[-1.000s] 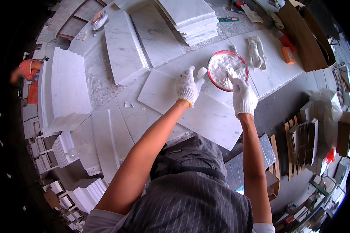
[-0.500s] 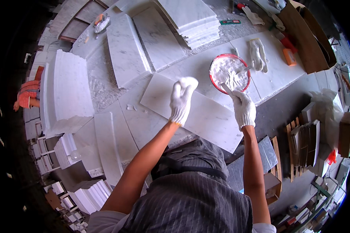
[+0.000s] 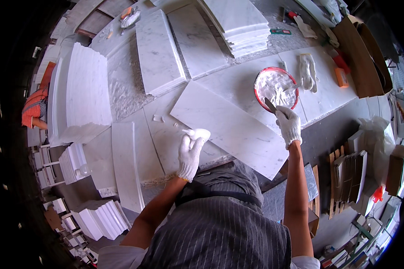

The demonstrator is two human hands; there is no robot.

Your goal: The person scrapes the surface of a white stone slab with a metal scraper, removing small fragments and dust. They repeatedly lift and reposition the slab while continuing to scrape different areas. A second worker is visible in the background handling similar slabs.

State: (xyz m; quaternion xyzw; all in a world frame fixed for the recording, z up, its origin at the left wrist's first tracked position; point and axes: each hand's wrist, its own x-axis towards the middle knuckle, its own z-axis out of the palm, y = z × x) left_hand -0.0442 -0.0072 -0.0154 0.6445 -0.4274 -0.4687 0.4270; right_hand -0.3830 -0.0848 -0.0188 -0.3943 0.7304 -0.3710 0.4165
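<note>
My left hand [image 3: 192,154], in a white knitted glove, is held near the near-left edge of a loose white marble slab [image 3: 231,127]. Its fingers are closed together, and anything in them is hidden. A putty knife [image 3: 270,105] with a dark blade is gripped in my gloved right hand [image 3: 289,125]. Its tip is at the near rim of a red-rimmed bowl [image 3: 255,93] of white paste [image 3: 274,85]. Another tool [image 3: 293,88] leans in the paste at the right. The slab lies slanted across the table, its near corner past the edge.
Stacked marble slabs [image 3: 240,22] stand at the back, with more slabs [image 3: 159,54] to their left. White gloves [image 3: 308,71], an orange box [image 3: 341,77] and a cardboard box [image 3: 359,58] are at the right. Far left is another person [image 3: 36,105]. Small chips [image 3: 158,118] lie left of the slab.
My left hand has come down and left, away from above the slab, toward me. My right hand stays by the bowl, the knife blade now tilted up to the left. The whole view has shifted slightly.
</note>
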